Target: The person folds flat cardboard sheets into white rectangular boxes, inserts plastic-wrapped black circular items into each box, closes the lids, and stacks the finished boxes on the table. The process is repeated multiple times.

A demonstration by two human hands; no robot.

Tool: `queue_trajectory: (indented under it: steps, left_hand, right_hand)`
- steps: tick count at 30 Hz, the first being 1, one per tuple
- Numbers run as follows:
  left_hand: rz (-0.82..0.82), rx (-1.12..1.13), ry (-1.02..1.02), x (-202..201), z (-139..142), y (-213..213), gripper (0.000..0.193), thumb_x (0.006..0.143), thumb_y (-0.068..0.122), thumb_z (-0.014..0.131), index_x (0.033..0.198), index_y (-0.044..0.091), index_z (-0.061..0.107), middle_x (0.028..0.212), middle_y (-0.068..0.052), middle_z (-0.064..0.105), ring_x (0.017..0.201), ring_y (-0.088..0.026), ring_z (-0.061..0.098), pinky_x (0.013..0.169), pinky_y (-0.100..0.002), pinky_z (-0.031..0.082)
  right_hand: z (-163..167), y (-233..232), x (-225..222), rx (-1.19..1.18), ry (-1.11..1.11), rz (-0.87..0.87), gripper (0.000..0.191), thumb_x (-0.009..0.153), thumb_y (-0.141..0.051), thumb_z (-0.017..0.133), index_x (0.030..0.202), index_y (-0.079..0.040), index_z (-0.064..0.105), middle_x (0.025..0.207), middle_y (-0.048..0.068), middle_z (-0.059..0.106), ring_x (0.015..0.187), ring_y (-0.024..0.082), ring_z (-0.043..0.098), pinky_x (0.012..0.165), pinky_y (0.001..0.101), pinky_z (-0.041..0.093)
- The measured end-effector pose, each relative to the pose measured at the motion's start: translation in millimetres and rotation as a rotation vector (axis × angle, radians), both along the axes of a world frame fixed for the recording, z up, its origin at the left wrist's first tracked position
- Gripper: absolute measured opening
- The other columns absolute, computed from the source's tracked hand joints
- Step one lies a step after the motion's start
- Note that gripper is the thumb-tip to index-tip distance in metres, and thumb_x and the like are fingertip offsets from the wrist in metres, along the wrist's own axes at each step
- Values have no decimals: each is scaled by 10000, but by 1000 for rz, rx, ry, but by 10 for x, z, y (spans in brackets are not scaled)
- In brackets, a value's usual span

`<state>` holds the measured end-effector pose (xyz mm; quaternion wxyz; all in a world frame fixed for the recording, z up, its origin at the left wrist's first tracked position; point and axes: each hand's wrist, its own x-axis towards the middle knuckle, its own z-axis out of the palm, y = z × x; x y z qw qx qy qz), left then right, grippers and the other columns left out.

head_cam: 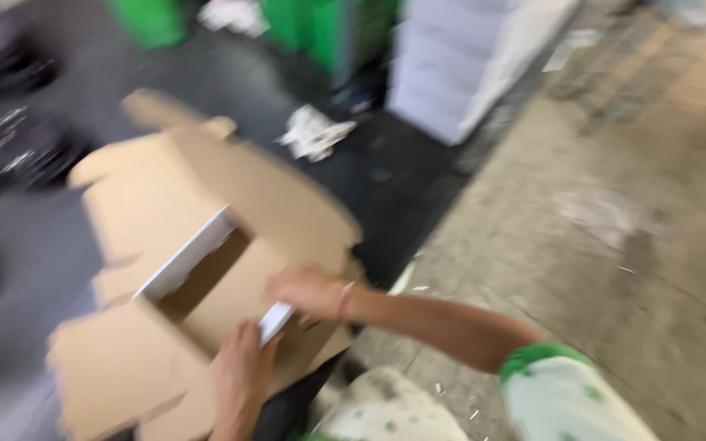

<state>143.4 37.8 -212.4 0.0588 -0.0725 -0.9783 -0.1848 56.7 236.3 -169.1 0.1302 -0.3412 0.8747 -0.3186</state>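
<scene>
While both hands (275, 343) grip a white flat box (275, 320) — brown open carton (206, 245) beneath, white stack (459, 65) behind.

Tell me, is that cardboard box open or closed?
Open. The cardboard box has its flaps spread outward, and a white sheet stands inside. The left hand and right hand rest at its near edge.

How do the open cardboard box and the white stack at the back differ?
The open cardboard box is brown; the white stack is white. The box sits close, flaps spread, with the left hand and right hand at its near edge on a white flat piece; the stack stands far off, untouched. The box lies on the dark floor, as does the stack. Both look boxy; blur hides detail.
</scene>
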Motion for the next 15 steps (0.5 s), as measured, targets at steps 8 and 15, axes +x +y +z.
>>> queue_trajectory:
  steps: [8, 15]
  left_hand:
    - [-6, 41, -78, 35, 328, 111, 248, 835, 279, 770, 918, 73, 658, 915, -114, 684, 850, -313, 699, 706, -437, 551]
    - [-11, 118, -209, -89, 366, 81, 223, 838, 257, 776, 822, 42, 717, 826, -173, 712, 797, -374, 705, 707, -485, 545]
  right_hand:
    - [155, -26, -72, 213, 268, 156, 294, 644, -259, 844, 840, -144, 657, 911, 38, 671, 950, 290, 671, 751, 437, 535]
    - [389, -172, -175, 425, 118, 184, 325, 620, -336, 900, 821, -162, 712, 920, 52, 728, 894, 324, 697, 708, 480, 535]
